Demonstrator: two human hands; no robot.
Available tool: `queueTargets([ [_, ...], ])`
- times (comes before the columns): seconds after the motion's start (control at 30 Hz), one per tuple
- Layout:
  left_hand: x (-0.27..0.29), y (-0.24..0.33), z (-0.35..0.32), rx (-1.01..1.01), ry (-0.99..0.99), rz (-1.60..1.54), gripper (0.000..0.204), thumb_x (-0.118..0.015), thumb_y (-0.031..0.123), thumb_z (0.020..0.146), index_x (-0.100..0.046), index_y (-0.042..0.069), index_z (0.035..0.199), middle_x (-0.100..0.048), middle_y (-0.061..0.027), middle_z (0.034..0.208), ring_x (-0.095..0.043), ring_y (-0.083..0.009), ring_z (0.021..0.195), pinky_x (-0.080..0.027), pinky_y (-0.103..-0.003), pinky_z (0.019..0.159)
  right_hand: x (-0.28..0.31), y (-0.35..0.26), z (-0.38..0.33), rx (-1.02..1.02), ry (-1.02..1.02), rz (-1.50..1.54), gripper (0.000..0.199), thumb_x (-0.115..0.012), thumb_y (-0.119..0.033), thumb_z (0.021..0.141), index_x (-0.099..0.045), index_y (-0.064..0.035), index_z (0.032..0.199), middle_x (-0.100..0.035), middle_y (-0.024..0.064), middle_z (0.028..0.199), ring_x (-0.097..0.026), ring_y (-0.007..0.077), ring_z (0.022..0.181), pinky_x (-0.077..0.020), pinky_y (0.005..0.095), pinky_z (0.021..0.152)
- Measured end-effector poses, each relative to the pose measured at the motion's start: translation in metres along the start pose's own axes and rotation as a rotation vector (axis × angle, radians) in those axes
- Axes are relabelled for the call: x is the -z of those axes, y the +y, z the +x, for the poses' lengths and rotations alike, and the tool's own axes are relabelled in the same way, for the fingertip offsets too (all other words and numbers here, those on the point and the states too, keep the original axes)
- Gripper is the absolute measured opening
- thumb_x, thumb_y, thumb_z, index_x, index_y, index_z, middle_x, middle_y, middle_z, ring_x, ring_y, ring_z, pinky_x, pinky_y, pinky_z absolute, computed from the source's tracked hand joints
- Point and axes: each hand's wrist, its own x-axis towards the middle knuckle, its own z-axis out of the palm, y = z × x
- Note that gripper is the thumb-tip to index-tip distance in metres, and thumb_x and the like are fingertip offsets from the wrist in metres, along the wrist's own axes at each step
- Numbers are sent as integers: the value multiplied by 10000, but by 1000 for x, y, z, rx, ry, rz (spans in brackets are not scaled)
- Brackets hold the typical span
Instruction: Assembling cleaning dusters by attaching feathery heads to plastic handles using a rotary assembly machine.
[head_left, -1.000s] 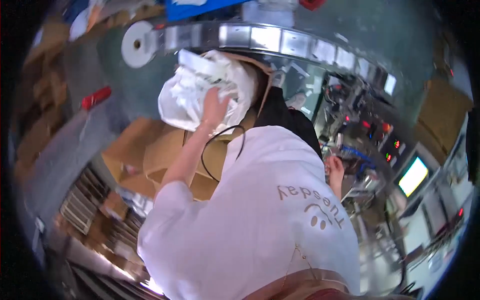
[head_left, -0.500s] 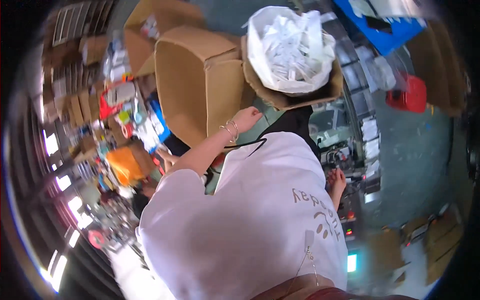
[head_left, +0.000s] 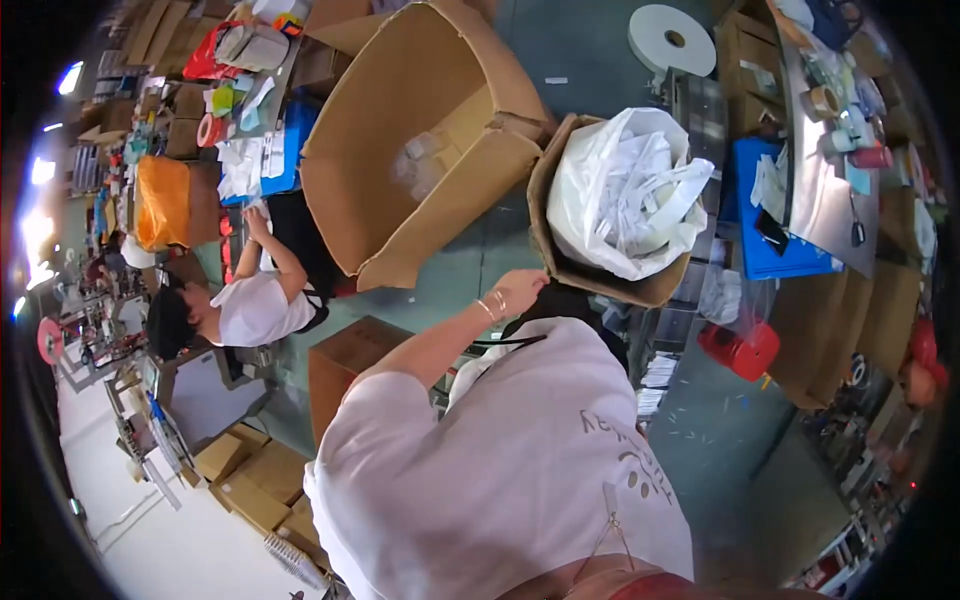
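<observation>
My left hand point(head_left: 520, 291) is stretched forward, its fingers closed at the near left corner of a small cardboard box point(head_left: 620, 289). The fingertips meet the box's rim, though the exact grip is partly hidden. In that box sits a white plastic bag point(head_left: 592, 215), its mouth open, full of white paper or plastic strips point(head_left: 640, 185). My right hand is out of sight behind my shirt.
A large open carton point(head_left: 350, 170) with clear plastic inside stands left of the small box. Further left a co-worker point(head_left: 265, 305) works at a bench. At right are a blue tray point(head_left: 755, 220), a red container point(head_left: 740, 350) and a metal table point(head_left: 835, 190). A white roll point(head_left: 650, 38) lies ahead.
The view has turned, bringing the co-worker and metal table into sight. My left hand has come up to the small box's corner. My right hand, visible before, has gone out of view.
</observation>
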Motion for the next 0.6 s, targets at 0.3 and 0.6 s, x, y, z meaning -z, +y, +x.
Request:
queueTargets([
  [0.3, -9, -57, -20, 202, -145, 84, 429, -498, 334, 847, -591, 19, 1125, -619, -237, 1082, -589, -399, 990, -457, -452, 891, -109, -93, 94, 208, -122, -525, 437, -615, -365, 883, -599, 23, 1084, -662, 164, 897, -628, 261, 841, -489, 360, 715],
  [0.6, -11, 27, 25, 154, 17, 154, 364, -484, 318, 870, -605, 28, 1055, -637, -215, 1027, -591, -383, 991, -455, -439, 883, -35, -101, 157, 341, -106, -866, 570, -610, -491, 843, -646, 28, 1077, -677, 190, 987, -631, 274, 945, -477, 369, 823],
])
